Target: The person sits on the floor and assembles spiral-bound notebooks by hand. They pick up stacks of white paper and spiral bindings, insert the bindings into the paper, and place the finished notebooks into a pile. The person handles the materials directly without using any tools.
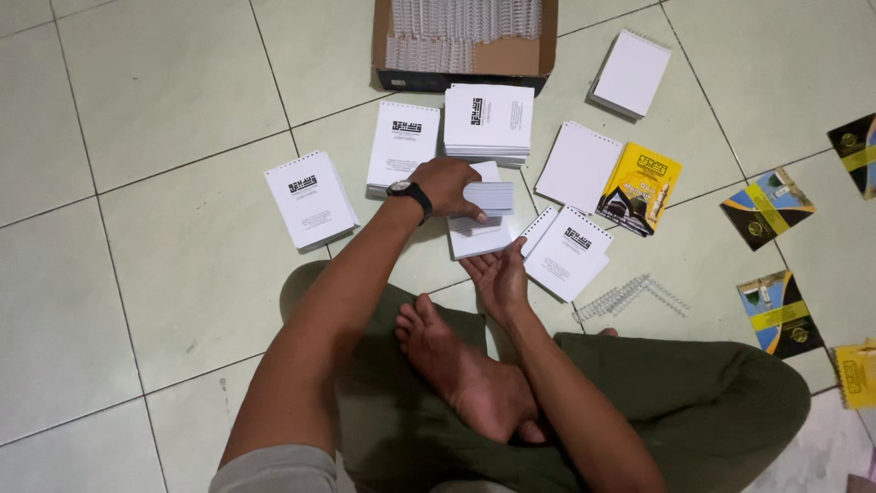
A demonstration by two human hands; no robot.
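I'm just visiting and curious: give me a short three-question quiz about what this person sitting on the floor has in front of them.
1. True or false: the left hand grips a stack of white sheets.
2. What does the cardboard box at the top hold?
A. metal spiral binding coils
B. pens
C. scissors
3. How is the right hand held: open with the palm up, or closed in a fist?

Key
1. True.
2. A.
3. Open, palm up, just below the stack, beside a spiral-bound white booklet.
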